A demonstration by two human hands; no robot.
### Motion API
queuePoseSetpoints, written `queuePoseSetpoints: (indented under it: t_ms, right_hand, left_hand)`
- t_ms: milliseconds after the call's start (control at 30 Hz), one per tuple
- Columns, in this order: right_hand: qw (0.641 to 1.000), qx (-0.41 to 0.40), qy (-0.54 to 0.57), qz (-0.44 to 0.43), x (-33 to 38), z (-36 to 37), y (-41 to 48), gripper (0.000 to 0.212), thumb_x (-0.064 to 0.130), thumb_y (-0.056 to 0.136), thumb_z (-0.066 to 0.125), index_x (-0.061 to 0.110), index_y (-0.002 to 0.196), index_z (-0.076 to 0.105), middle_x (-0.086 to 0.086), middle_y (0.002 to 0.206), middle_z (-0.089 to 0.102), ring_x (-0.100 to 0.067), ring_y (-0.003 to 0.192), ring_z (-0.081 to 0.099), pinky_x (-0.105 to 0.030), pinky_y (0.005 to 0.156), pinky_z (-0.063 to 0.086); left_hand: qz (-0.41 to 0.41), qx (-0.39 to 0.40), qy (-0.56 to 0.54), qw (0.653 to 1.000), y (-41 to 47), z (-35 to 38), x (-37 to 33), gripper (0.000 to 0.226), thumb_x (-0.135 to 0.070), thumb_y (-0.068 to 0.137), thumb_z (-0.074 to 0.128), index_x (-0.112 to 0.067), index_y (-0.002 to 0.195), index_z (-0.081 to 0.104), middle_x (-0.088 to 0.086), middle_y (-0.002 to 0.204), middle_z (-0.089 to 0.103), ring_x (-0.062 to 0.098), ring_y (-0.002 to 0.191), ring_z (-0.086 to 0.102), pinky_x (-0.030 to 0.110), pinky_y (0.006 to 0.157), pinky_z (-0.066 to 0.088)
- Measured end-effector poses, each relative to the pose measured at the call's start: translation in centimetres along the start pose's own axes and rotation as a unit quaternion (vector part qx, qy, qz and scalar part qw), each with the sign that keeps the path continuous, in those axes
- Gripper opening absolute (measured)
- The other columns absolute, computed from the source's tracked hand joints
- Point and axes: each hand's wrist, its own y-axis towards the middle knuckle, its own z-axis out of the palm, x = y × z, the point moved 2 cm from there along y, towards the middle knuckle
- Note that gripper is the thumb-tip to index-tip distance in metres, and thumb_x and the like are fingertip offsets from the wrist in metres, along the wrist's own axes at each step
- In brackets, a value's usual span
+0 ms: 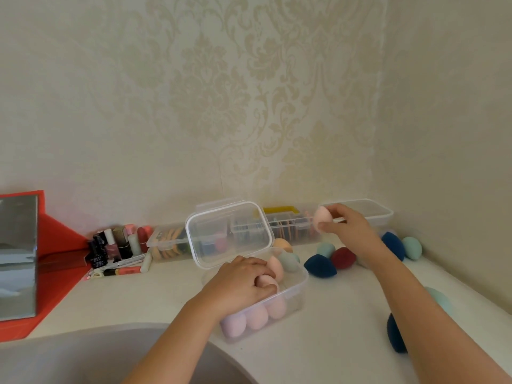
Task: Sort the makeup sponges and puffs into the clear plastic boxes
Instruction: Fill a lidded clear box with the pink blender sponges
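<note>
Sponge (320, 219) pinched between thumb and fingertips of my right hand (350, 231), far right; the open clear box (296, 295) lies near and left of it; my left hand (241, 286) is inside, fingers curled over a pink sponge (268, 281).
</note>
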Motion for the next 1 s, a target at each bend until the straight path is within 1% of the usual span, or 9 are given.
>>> queuePoseSetpoints:
  t_ms: [100, 200, 267, 367, 633, 733, 833, 900, 1000]
  right_hand:
    - [0.986, 0.163, 0.029, -0.012, 2.6, 1.3, -1.5, 0.027, 0.017, 0.079, 0.074, 0.024, 0.103, 0.064, 0.006, 0.098, 0.066, -0.011, 0.089, 0.059, -0.02, 0.076, 0.041]
    - [0.961, 0.233, -0.135, -0.071, 3.4, 3.1, -2.5, 0.029, 0.023, 0.074, 0.078, 0.03, 0.097, 0.062, 0.013, 0.093, 0.065, 0.002, 0.076, 0.055, -0.013, 0.07, 0.039]
    - [0.929, 0.243, -0.253, -0.12, 3.7, 4.3, -2.9, 0.032, 0.022, 0.074, 0.077, 0.035, 0.099, 0.062, 0.014, 0.09, 0.064, 0.003, 0.073, 0.054, -0.011, 0.062, 0.035]
    - [0.898, 0.262, -0.326, -0.135, 3.9, 5.4, -3.5, 0.039, 0.02, 0.078, 0.071, 0.034, 0.114, 0.065, 0.007, 0.097, 0.066, -0.008, 0.085, 0.057, -0.019, 0.071, 0.042]
    - [0.815, 0.234, -0.501, -0.174, 4.4, 7.9, -3.8, 0.023, 0.015, 0.087, 0.06, 0.019, 0.108, 0.069, -0.006, 0.11, 0.061, -0.025, 0.11, 0.049, -0.036, 0.096, 0.033]
    - [0.835, 0.214, -0.472, -0.188, 4.1, 8.0, -3.5, 0.022, 0.016, 0.082, 0.067, 0.016, 0.104, 0.067, -0.003, 0.105, 0.052, -0.025, 0.108, 0.05, -0.035, 0.092, 0.034]
    - [0.868, 0.212, -0.417, -0.169, 3.6, 8.0, -3.0, 0.036, 0.017, 0.073, 0.076, 0.017, 0.094, 0.047, -0.004, 0.106, 0.054, -0.023, 0.096, 0.053, -0.032, 0.08, 0.035]
    - [0.879, 0.211, -0.399, -0.153, 3.0, 8.1, -2.4, 0.047, 0.019, 0.066, 0.082, 0.02, 0.088, 0.039, -0.003, 0.104, 0.05, -0.019, 0.088, 0.047, -0.028, 0.069, 0.035]
    - [0.901, 0.222, -0.352, -0.123, 1.9, 8.2, -1.7, 0.043, 0.018, 0.063, 0.083, 0.026, 0.075, 0.042, 0.004, 0.094, 0.042, -0.015, 0.081, 0.045, -0.022, 0.056, 0.029]
  left_hand:
    - [-0.003, -0.003, -0.002, 1.0, 0.0, 0.0, 0.0, 0.028, -0.044, 0.088, 0.048, -0.041, 0.113, 0.059, -0.025, 0.132, 0.046, 0.006, 0.107, 0.036, 0.029, 0.096, 0.032]
    - [-0.005, 0.0, 0.003, 1.0, 0.0, 0.0, 0.1, 0.028, -0.046, 0.088, 0.048, -0.042, 0.113, 0.059, -0.024, 0.132, 0.047, 0.008, 0.11, 0.038, 0.029, 0.097, 0.033]
    - [-0.005, 0.002, 0.004, 1.0, 0.0, -0.1, 0.0, 0.027, -0.046, 0.088, 0.047, -0.042, 0.112, 0.059, -0.024, 0.133, 0.047, 0.008, 0.108, 0.038, 0.03, 0.097, 0.034]
    - [-0.006, 0.005, 0.005, 1.0, -0.1, -0.2, -0.2, 0.029, -0.046, 0.089, 0.046, -0.043, 0.114, 0.06, -0.026, 0.134, 0.046, 0.007, 0.107, 0.037, 0.031, 0.099, 0.033]
    - [-0.005, 0.005, 0.007, 1.0, -0.2, -0.4, -0.5, 0.021, -0.041, 0.088, 0.047, -0.036, 0.099, 0.065, -0.025, 0.125, 0.052, 0.012, 0.111, 0.04, 0.03, 0.097, 0.035]
    - [0.0, 0.003, -0.007, 1.0, -0.2, -0.4, -0.5, 0.017, -0.039, 0.086, 0.048, -0.034, 0.091, 0.063, -0.025, 0.11, 0.057, 0.011, 0.103, 0.041, 0.033, 0.094, 0.038]
    - [-0.003, -0.001, -0.023, 1.0, -0.2, -0.5, -0.4, 0.009, -0.04, 0.083, 0.052, -0.041, 0.092, 0.056, -0.021, 0.105, 0.06, 0.013, 0.103, 0.046, 0.036, 0.094, 0.04]
    - [-0.002, -0.01, -0.059, 0.998, -0.3, -0.6, -0.4, 0.018, -0.042, 0.079, 0.056, -0.046, 0.096, 0.05, -0.021, 0.101, 0.061, 0.014, 0.101, 0.051, 0.038, 0.091, 0.043]
    - [-0.002, 0.001, -0.053, 0.999, -0.6, -0.6, -0.4, 0.036, -0.041, 0.082, 0.056, -0.054, 0.114, 0.045, -0.022, 0.104, 0.056, 0.016, 0.102, 0.049, 0.038, 0.093, 0.042]
